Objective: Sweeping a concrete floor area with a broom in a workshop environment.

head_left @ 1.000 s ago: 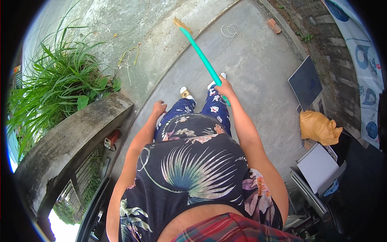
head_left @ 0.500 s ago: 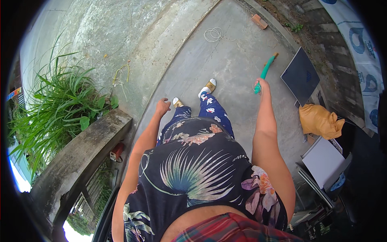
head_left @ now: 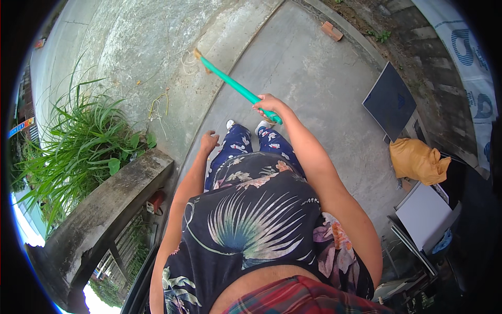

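Observation:
My right hand is closed around the near end of a long green stick-like tool. It slants forward and to the left, and its far end is tan-brown; too little of that end shows to tell its kind. Close to the tip, pale wire loops lie on the rough concrete strip. My left hand hangs beside my left thigh, its fingers loosely bent and apart, holding nothing.
To the left, grassy plants grow behind a low concrete wall. At the right stand a dark flat panel, an orange bag and a white board. A brick lies by the far curb. Thin string rests near the plants.
My right hand has swung left across my front with the green tool. The wire loops have shifted left, from the smooth floor onto the rough strip. My left hand has barely moved.

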Demonstrator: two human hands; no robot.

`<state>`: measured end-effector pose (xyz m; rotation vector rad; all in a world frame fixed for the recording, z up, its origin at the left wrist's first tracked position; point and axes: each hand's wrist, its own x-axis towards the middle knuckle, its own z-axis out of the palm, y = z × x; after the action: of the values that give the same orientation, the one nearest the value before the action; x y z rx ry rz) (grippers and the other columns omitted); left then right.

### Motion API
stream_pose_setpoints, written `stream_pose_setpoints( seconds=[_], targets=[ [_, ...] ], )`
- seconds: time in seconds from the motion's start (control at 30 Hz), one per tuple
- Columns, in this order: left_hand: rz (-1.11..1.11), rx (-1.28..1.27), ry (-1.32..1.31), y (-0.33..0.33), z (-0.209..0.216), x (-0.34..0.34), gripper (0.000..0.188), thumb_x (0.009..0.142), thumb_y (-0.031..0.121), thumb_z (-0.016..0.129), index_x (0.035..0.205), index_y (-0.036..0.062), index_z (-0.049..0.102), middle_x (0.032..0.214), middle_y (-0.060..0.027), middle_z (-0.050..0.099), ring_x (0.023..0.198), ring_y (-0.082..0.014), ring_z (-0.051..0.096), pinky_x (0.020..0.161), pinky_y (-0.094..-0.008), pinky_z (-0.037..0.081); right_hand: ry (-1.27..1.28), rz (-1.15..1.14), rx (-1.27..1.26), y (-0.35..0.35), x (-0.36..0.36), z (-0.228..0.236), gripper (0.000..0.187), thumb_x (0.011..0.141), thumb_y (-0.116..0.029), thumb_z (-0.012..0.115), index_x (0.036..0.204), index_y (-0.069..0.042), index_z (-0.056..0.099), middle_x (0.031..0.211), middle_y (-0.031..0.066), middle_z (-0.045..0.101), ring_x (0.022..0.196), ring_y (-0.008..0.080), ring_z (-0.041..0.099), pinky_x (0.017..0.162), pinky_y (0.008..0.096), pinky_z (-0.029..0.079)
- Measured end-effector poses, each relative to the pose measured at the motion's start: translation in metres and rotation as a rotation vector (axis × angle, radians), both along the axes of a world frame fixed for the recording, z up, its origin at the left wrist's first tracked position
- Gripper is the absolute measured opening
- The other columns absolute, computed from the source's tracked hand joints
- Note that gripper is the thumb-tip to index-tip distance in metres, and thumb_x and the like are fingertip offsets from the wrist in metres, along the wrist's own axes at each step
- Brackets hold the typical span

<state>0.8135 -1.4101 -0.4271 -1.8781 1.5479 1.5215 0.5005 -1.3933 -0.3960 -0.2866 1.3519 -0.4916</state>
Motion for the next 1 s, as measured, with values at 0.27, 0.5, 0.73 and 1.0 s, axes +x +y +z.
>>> stream_pose_setpoints(
  seconds=[0.27, 0.5, 0.73, 1.0],
  targets=[
    [-0.109, -0.031, 0.000, -0.003, -0.033, -0.007, 0.041, 0.069, 0.019, 0.054, 0.104, -0.0034, 0.053, 0.075, -0.0211, 0.061, 0.061, -0.0233, 0.063, 0.069, -0.0306, 0.048, 0.517, -0.031, -0.118, 0.101, -0.038, 0.020, 0.036, 0.072, -0.014, 0.060, 0.104, -0.005, 0.047, 0.056, 0.0037, 0.050, 0.042, 0.0108, 0.048, 0.038, 0.0272, 0.040],
    [-0.266, -0.035, 0.036, -0.023, -0.045, -0.030, 0.042, 0.069, 0.019, 0.053, 0.104, -0.0048, 0.053, 0.076, -0.0224, 0.061, 0.060, -0.0254, 0.063, 0.068, -0.0330, 0.048, 0.705, -0.613, 0.088, 0.209, -0.115, 0.003, 0.015, 0.073, -0.008, 0.055, 0.084, -0.004, 0.046, 0.053, 0.0045, 0.048, 0.041, 0.0123, 0.048, 0.034, 0.0272, 0.039],
    [-0.211, 0.017, 0.059, -0.065, -0.037, -0.075, 0.042, 0.070, 0.017, 0.051, 0.103, -0.0080, 0.051, 0.077, -0.0246, 0.060, 0.057, -0.0243, 0.063, 0.065, -0.0312, 0.049, 0.262, -1.155, 0.318, 0.195, -0.231, -0.011, 0.011, 0.075, -0.009, 0.054, 0.077, -0.006, 0.044, 0.052, 0.0025, 0.047, 0.040, 0.0120, 0.045, 0.034, 0.0250, 0.039],
    [-0.275, -0.016, 0.057, -0.122, -0.036, -0.122, 0.043, 0.070, 0.020, 0.051, 0.104, -0.0072, 0.051, 0.076, -0.0251, 0.060, 0.058, -0.0251, 0.063, 0.067, -0.0313, 0.048, 0.442, -0.679, 0.312, 0.011, -0.153, -0.082, 0.009, 0.071, -0.005, 0.057, 0.074, 0.000, 0.049, 0.055, 0.0068, 0.052, 0.044, 0.0166, 0.050, 0.039, 0.0305, 0.042]
  ],
)
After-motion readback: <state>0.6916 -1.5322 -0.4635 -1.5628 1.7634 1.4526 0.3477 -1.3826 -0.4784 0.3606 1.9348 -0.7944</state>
